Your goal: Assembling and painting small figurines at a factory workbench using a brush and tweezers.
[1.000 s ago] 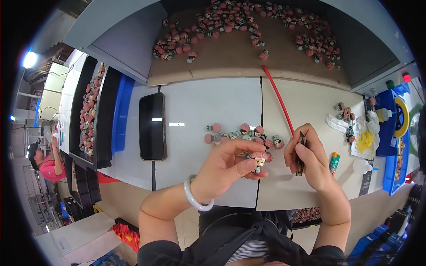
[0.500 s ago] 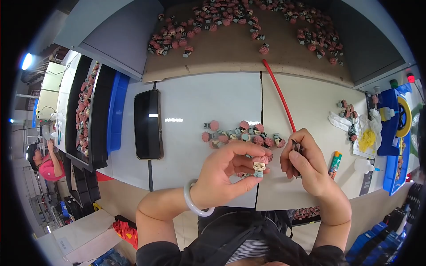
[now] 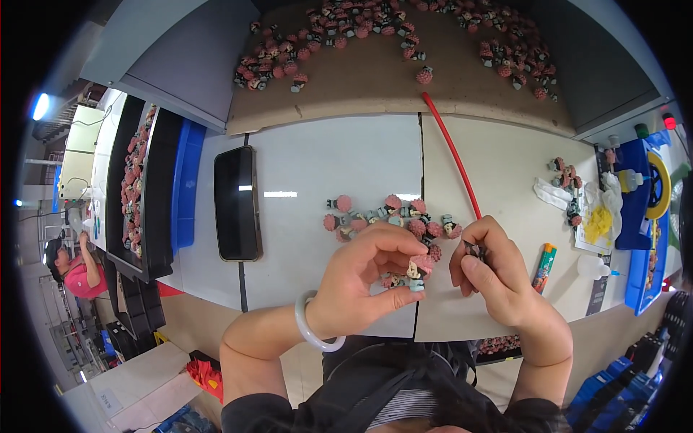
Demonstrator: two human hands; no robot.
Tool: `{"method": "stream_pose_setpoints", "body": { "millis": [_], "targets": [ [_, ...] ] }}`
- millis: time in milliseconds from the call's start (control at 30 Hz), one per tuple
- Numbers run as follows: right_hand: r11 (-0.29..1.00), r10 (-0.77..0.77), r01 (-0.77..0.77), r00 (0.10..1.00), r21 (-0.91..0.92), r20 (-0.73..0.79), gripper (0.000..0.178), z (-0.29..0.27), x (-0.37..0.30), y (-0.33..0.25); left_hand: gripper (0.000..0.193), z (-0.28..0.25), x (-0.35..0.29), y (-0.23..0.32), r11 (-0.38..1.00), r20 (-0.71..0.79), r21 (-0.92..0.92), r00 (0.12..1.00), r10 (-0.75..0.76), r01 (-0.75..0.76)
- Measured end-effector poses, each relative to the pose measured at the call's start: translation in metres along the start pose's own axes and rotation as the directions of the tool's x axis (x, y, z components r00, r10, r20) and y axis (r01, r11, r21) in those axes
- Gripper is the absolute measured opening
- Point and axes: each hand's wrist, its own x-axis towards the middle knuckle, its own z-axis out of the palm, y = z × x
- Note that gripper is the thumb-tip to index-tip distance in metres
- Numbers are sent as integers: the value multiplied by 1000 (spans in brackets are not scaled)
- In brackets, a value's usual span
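My left hand (image 3: 368,278), with a pale bangle on its wrist, pinches a small figurine (image 3: 416,271) with pink hair and pale grey-green legs between thumb and fingers. To its right, my right hand (image 3: 494,270) is closed around a small dark object (image 3: 474,250), mostly covered by the fingers, so its kind is hidden. A thin red tube (image 3: 453,148) runs from the far side of the bench down to the right hand; whether it joins the dark object does not show. Just beyond the left hand lies a cluster of similar figurines (image 3: 417,227).
A black phone (image 3: 237,203) lies at left, beside a blue bin (image 3: 186,184) and a black tray (image 3: 160,209) of figurines. More figurines (image 3: 361,18) cover the brown shelf (image 3: 361,94). At right are a green-orange lighter (image 3: 545,268), white tissue (image 3: 552,193) and a squeeze bottle (image 3: 590,267).
In my left hand the figurine has turned, its face now angled aside. My right hand has shifted slightly left, and less of the dark object shows. The whole view has drifted slightly.
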Motion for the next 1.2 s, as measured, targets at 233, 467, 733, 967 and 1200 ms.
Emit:
{"method": "stream_pose_setpoints", "body": {
  "millis": [233,467,733,967,1200],
  "targets": [
    [999,-34,35,999,-24,5,12,0,-1,0,43,4,1,2,986,-7,-148,997,-76,74],
    [994,-85,86,996,-61,21,11,0,-1,3,43,6,1,1,974,-5,-207,995,-98,95],
    [981,-141,144,990,-128,31,12,-1,-2,8,44,5,0,1,970,5,-220,994,-107,106],
    [872,-345,309,938,-379,-29,9,-1,4,7,46,2,1,3,976,38,-155,988,-147,151],
    [764,-428,369,904,-529,11,15,0,4,9,47,3,3,4,929,20,-290,971,-236,232]
  ]
}}
